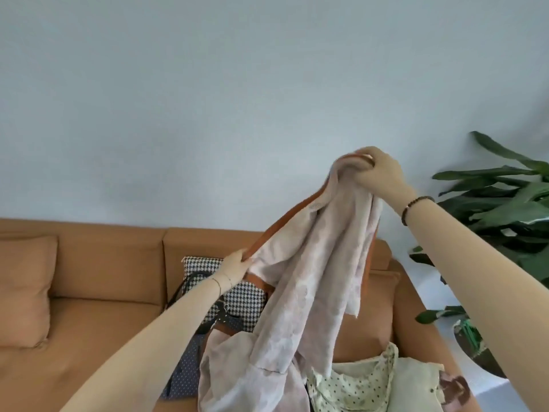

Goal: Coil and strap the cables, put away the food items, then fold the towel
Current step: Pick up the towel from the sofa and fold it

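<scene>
this is a home, a living room by the look of it. a long tan sofa point(118, 263) runs along a plain pale wall point(208, 84), with a matching cushion point(25, 289) at its left end and a houndstooth pillow point(240, 301) against the backrest. loose clothes lie on the seat: a dotted dark garment point(187, 370) and a pale green spotted one point(356, 385). at the right, beside the sofa arm, stands a large-leaved houseplant point(505, 197) in a dark pot point(472, 349) on a light floor point(430, 292). soft furnishing, laundry and a potted plant together point to a lived-in domestic room.
</scene>
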`<action>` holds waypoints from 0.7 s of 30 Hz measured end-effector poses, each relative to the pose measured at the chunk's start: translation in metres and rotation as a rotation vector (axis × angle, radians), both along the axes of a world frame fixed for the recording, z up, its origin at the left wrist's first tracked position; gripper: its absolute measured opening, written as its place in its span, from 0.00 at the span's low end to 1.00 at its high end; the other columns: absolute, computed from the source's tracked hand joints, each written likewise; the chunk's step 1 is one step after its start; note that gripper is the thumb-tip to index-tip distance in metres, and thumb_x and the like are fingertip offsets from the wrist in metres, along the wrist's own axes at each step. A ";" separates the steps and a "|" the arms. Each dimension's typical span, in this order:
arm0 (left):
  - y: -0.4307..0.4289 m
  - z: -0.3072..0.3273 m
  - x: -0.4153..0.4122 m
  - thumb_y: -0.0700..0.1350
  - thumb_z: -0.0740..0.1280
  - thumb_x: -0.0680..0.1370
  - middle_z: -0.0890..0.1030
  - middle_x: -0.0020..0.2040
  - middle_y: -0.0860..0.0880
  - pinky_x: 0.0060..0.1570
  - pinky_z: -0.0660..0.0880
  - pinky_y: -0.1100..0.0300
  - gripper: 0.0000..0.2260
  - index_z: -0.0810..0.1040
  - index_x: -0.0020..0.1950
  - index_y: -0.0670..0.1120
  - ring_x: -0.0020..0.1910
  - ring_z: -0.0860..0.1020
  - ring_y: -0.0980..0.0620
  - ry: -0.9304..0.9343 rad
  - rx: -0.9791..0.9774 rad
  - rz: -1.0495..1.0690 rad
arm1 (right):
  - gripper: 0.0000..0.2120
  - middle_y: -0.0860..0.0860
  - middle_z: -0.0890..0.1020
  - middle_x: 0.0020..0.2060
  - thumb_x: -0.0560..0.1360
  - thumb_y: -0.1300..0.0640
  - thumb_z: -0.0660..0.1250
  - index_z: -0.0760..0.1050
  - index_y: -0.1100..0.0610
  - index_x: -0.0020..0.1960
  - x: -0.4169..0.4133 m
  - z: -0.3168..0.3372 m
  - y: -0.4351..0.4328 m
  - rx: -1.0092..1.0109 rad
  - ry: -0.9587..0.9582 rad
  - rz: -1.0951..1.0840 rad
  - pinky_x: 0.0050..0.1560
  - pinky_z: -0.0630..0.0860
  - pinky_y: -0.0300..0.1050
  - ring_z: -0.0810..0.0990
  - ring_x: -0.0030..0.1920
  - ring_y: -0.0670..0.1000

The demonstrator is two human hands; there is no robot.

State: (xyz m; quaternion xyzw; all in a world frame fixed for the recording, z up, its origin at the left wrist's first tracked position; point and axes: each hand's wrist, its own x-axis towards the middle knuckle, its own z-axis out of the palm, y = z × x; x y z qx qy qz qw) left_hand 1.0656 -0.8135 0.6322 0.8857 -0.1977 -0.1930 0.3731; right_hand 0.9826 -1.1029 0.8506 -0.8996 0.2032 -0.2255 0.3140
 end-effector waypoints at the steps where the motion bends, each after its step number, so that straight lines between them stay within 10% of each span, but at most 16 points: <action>1: -0.003 0.020 0.006 0.49 0.61 0.84 0.82 0.53 0.43 0.43 0.81 0.60 0.16 0.71 0.72 0.47 0.42 0.80 0.49 -0.065 -0.028 -0.013 | 0.31 0.51 0.76 0.60 0.72 0.61 0.71 0.68 0.49 0.73 0.002 -0.007 -0.002 -0.086 0.106 0.074 0.59 0.73 0.44 0.75 0.61 0.53; 6: -0.045 0.125 0.013 0.39 0.67 0.79 0.81 0.49 0.55 0.46 0.66 0.78 0.07 0.82 0.53 0.49 0.49 0.78 0.57 -0.354 -0.179 -0.232 | 0.53 0.42 0.67 0.71 0.65 0.49 0.82 0.52 0.44 0.81 0.013 -0.049 0.069 -0.140 0.468 0.612 0.71 0.64 0.43 0.67 0.71 0.45; 10: -0.052 0.158 0.005 0.44 0.77 0.73 0.81 0.40 0.51 0.41 0.73 0.66 0.13 0.75 0.52 0.47 0.38 0.78 0.54 -0.438 -0.332 -0.139 | 0.21 0.43 0.78 0.47 0.68 0.50 0.80 0.76 0.49 0.56 0.027 -0.073 0.082 0.037 0.475 0.518 0.46 0.71 0.39 0.75 0.46 0.45; 16: -0.038 0.075 -0.018 0.54 0.79 0.70 0.76 0.67 0.52 0.65 0.73 0.60 0.33 0.68 0.70 0.51 0.59 0.75 0.64 -0.045 -0.362 -0.167 | 0.18 0.45 0.69 0.27 0.74 0.53 0.74 0.69 0.56 0.33 0.031 -0.066 0.080 0.119 0.426 0.492 0.32 0.64 0.39 0.67 0.29 0.45; 21: -0.012 0.002 -0.019 0.54 0.78 0.72 0.84 0.55 0.52 0.56 0.81 0.54 0.21 0.79 0.62 0.50 0.51 0.84 0.55 0.214 -0.186 -0.135 | 0.24 0.46 0.65 0.27 0.75 0.53 0.73 0.61 0.54 0.30 0.030 -0.018 0.064 -0.017 0.211 0.324 0.23 0.60 0.32 0.64 0.27 0.45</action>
